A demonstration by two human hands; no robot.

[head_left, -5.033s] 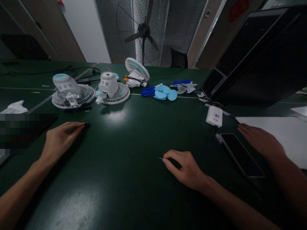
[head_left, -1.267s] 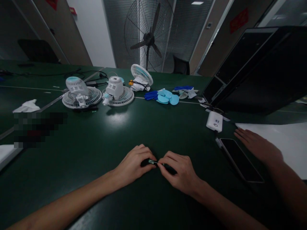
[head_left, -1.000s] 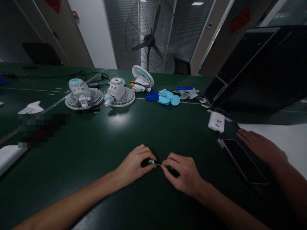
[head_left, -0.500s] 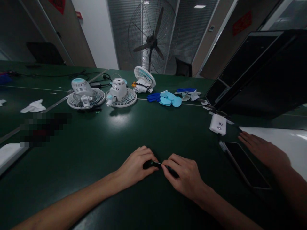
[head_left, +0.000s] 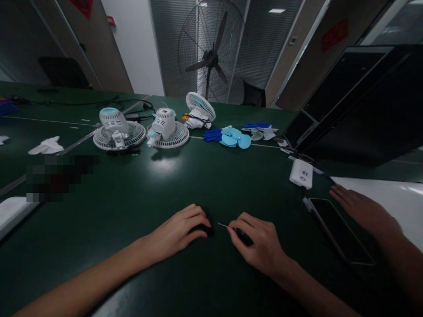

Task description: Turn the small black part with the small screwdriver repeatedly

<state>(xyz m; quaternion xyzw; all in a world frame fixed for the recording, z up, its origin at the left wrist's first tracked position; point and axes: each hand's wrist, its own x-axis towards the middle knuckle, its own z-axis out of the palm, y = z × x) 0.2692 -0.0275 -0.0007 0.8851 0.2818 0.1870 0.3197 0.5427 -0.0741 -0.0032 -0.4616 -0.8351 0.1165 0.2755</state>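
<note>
A small black piece point(head_left: 204, 229) lay low at the centre of the frame, the fingers of the left hand point(head_left: 187, 226) pinched around it. Just to its right, the right hand point(head_left: 259, 240) had its fingers closed on a thin-tipped tool point(head_left: 243, 236), its tip apart from the piece. Both were over the dark green desk point(head_left: 185, 180). At right, another person's hand point(head_left: 365, 211) was beside a phone point(head_left: 342, 231); a light-blue fan blade point(head_left: 235, 138) lay upper centre, and white fans point(head_left: 167, 127) stood upper left to centre.
</note>
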